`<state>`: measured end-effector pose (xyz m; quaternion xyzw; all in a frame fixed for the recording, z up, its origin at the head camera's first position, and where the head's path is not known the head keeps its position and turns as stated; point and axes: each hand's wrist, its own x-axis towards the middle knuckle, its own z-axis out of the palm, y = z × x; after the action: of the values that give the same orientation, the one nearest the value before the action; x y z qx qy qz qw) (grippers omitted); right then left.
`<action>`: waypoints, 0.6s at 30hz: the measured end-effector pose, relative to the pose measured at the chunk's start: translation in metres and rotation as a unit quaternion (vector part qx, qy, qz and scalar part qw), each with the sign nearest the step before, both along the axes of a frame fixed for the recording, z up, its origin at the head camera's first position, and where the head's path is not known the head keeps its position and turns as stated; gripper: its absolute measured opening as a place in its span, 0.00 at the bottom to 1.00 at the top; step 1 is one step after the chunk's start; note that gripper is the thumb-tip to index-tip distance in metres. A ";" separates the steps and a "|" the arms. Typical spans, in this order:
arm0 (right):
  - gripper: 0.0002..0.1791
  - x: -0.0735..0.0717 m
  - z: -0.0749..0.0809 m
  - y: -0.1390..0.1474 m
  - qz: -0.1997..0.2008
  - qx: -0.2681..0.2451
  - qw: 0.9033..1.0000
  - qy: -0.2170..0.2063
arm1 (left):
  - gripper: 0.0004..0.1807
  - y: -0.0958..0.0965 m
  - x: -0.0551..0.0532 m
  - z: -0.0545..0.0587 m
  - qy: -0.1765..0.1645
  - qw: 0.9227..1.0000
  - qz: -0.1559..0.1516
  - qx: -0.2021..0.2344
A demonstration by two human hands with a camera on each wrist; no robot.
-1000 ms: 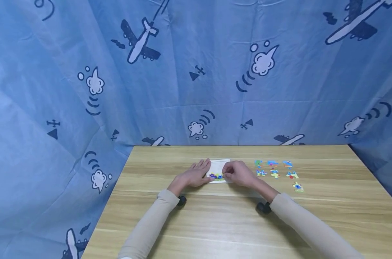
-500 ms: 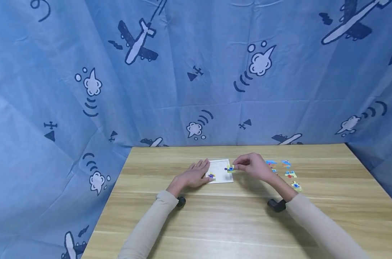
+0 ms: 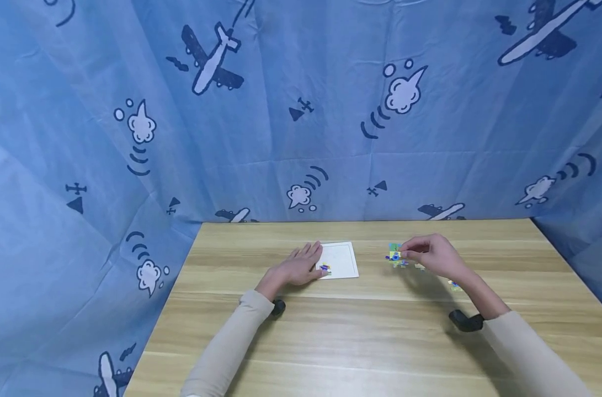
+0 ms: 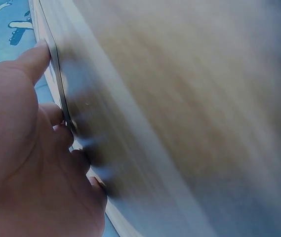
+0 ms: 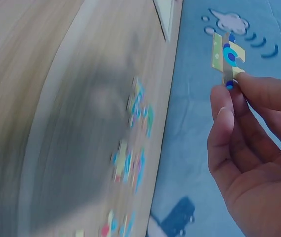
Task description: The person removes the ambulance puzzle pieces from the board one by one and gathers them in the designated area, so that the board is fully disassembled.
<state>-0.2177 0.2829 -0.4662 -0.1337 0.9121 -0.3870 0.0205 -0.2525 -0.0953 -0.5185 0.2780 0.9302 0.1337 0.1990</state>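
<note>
A jigsaw piece (image 5: 230, 57), yellow with a blue ring, is pinched between the thumb and fingers of my right hand (image 3: 436, 257), raised above the table. My left hand (image 3: 296, 267) lies with straight fingers on the left edge of a white puzzle tray (image 3: 341, 262). One small coloured jigsaw piece (image 3: 325, 268) sits in the tray's lower left corner, close to the left thumb. Below and around the right hand, several loose jigsaw pieces (image 5: 138, 103) lie on the table; in the head view the hand hides part of them.
The wooden table (image 3: 301, 331) runs back to a blue curtain (image 3: 261, 138) printed with planes. One loose piece (image 3: 454, 285) lies nearer the front, partly behind the right wrist. A black wrist camera (image 3: 465, 321) hangs under the right forearm.
My right hand has lifted the blue-ringed jigsaw piece out of the tray and carried it right, over the loose pieces. My left hand has stayed on the tray.
</note>
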 end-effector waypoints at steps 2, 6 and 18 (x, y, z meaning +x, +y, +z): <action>0.08 0.003 0.000 0.009 -0.002 0.001 1.000 -0.009 | 0.45 -0.001 0.002 0.000 0.004 1.000 0.001 -0.004; 0.09 0.010 0.000 0.028 -0.002 0.017 1.000 -0.021 | 0.45 0.000 0.002 0.000 0.006 1.000 0.005 -0.009; 0.08 0.026 -0.020 0.055 -0.005 0.065 0.997 -0.036 | 0.45 0.001 0.002 0.001 0.011 1.000 0.000 -0.015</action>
<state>-0.1920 0.3379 -0.4858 -0.1136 0.9346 -0.3317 0.0603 -0.2502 -0.0939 -0.5177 0.2763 0.9341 0.1170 0.1933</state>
